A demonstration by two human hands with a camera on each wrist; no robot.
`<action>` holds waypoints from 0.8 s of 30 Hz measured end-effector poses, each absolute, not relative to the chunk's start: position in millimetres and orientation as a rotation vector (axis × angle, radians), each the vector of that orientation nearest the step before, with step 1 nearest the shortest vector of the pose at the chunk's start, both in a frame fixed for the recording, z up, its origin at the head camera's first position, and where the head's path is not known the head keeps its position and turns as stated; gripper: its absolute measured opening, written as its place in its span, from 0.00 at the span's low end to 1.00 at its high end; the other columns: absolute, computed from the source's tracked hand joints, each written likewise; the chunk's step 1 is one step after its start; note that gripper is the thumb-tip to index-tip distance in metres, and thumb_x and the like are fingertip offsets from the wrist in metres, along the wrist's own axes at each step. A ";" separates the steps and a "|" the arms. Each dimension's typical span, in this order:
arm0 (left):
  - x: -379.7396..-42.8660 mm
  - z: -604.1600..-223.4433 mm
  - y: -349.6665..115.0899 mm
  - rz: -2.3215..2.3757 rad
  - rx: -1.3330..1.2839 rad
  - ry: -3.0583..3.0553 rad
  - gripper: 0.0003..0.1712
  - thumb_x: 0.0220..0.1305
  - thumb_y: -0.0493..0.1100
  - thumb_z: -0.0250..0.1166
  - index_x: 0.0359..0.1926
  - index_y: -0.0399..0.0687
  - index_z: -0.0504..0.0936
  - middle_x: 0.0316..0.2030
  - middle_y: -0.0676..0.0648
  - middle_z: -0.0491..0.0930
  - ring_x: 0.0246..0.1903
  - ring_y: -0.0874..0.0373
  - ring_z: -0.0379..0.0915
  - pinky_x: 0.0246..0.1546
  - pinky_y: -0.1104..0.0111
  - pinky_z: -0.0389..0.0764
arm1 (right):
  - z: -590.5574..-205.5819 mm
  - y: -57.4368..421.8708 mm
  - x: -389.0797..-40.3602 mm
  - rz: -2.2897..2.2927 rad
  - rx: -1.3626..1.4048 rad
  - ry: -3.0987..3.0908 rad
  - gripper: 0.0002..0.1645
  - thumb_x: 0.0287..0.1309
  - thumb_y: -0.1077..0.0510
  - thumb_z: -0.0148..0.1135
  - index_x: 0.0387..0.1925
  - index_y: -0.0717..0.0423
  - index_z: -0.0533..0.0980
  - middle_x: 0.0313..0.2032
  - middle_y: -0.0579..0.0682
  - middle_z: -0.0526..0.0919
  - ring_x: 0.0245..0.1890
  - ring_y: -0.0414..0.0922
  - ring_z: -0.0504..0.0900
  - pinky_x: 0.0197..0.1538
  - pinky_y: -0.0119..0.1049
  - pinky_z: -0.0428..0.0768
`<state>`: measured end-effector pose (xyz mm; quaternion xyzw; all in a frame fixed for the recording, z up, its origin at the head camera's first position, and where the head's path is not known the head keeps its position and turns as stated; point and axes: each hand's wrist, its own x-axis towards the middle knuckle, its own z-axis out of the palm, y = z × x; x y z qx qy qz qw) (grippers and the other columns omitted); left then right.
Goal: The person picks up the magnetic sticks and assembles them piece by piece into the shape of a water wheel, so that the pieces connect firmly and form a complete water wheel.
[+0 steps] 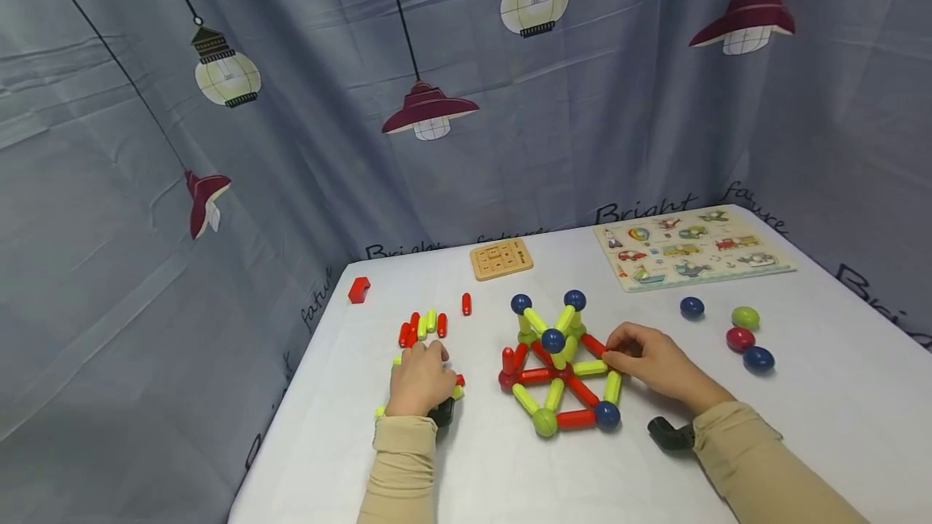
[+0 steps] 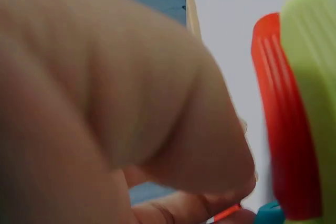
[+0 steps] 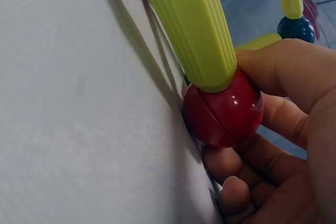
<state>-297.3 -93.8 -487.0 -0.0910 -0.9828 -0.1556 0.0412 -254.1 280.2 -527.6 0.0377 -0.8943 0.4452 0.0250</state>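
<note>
My right hand (image 1: 651, 362) grips a red ball (image 3: 226, 116) at the right corner of a magnetic rod-and-ball structure (image 1: 578, 390). A yellow-green rod (image 3: 194, 30) joins that ball. The structure has a flat base of red and yellow-green rods, with upright rods topped by blue balls (image 1: 553, 340). To its left, my left hand (image 1: 421, 378) is low over loose rods, fingers bent. By its fingertips shows a red piece (image 2: 227, 213); I cannot tell whether they pinch it. Beside this hand stand out a red rod (image 2: 286, 124) and a yellow-green rod (image 2: 315, 66).
Several loose red and yellow-green rods (image 1: 432, 320) lie beyond my left hand. Loose balls, including a green ball (image 1: 746, 317), sit at the right. Farther back are a picture puzzle board (image 1: 692, 249), a small wooden board (image 1: 502, 259) and a red block (image 1: 359, 290).
</note>
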 end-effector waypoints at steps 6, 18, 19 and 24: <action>-300.6 -488.2 -100.4 -0.502 -0.170 -3.120 0.17 0.57 0.42 0.70 0.47 0.46 0.81 0.45 0.40 0.77 0.44 0.44 0.69 0.41 0.42 0.77 | -526.1 282.5 -256.3 1.366 0.115 -2.774 0.11 0.65 0.51 0.70 0.43 0.51 0.79 0.36 0.49 0.82 0.36 0.48 0.76 0.37 0.32 0.79; -303.0 -492.0 -109.2 -0.577 -0.114 -3.074 0.22 0.56 0.28 0.71 0.53 0.41 0.80 0.46 0.34 0.77 0.41 0.42 0.70 0.39 0.54 0.78 | -527.1 279.2 -255.5 1.389 0.090 -2.797 0.12 0.65 0.50 0.69 0.44 0.51 0.79 0.37 0.49 0.81 0.38 0.48 0.76 0.38 0.33 0.79; -302.7 -491.9 -110.1 -0.586 -0.109 -3.064 0.22 0.57 0.28 0.70 0.53 0.40 0.80 0.46 0.34 0.77 0.41 0.42 0.70 0.40 0.54 0.78 | -527.0 279.2 -255.3 1.393 0.089 -2.798 0.12 0.65 0.50 0.69 0.44 0.51 0.79 0.37 0.49 0.82 0.38 0.48 0.76 0.38 0.33 0.79; -301.8 -489.8 -114.5 -0.590 -0.030 -3.048 0.12 0.56 0.30 0.70 0.43 0.34 0.83 0.37 0.37 0.79 0.35 0.43 0.73 0.36 0.54 0.79 | -526.4 279.9 -255.2 1.391 0.093 -2.802 0.13 0.65 0.49 0.69 0.45 0.50 0.79 0.39 0.49 0.82 0.39 0.48 0.76 0.40 0.34 0.79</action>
